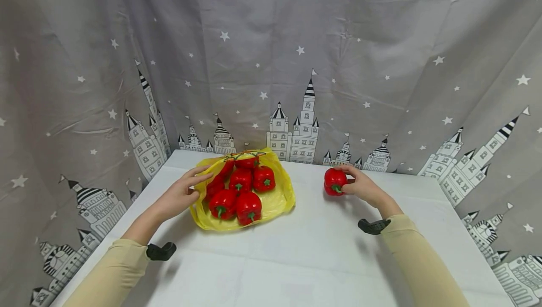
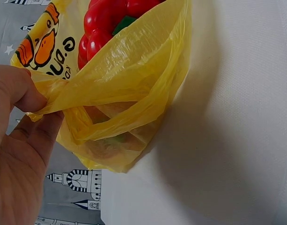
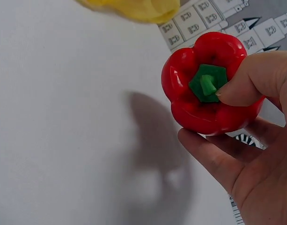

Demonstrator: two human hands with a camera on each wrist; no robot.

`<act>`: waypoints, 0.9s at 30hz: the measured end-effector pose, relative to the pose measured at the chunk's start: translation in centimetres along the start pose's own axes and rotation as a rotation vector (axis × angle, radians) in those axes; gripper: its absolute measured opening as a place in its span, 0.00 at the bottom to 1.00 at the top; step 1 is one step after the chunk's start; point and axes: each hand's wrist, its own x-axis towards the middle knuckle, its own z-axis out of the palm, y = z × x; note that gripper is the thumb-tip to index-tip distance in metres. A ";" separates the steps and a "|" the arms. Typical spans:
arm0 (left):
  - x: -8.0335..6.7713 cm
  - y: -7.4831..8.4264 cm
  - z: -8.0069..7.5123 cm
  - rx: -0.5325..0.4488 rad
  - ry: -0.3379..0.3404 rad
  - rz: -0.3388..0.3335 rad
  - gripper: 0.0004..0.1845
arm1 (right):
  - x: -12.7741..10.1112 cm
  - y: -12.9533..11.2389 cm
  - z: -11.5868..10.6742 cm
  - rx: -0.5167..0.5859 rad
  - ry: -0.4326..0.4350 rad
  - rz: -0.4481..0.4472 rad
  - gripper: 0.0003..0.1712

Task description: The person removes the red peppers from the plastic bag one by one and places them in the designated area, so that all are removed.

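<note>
A yellow plastic bag [image 1: 277, 199] lies open on the table's left half, with several red bell peppers [image 1: 249, 207] inside, their green stems facing the front. My left hand [image 1: 178, 196] pinches the bag's left edge between thumb and fingers, as the left wrist view shows; a duck print [image 2: 46, 47] is on the plastic there. Right of the bag, my right hand [image 1: 360, 185] holds one red bell pepper [image 3: 180, 101], thumb by its green stem and fingers round its far side. A shadow under that pepper suggests it is off the table.
The table [image 1: 271, 269] has a white cover. Grey curtains [image 1: 338, 39] with stars and castles hang behind it and along both sides. A black wrist mount [image 1: 161, 251] sits under the left wrist, another black mount [image 1: 373, 226] under the right.
</note>
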 end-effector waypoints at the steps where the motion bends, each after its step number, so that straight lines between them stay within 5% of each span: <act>1: 0.0 0.0 0.0 -0.001 0.000 -0.001 0.32 | 0.1 0.2 0.0 0.001 -0.001 0.001 0.40; 27: -0.2 0.2 0.0 0.024 -0.001 0.000 0.32 | 0.6 2.1 0.6 0.052 0.010 0.067 0.41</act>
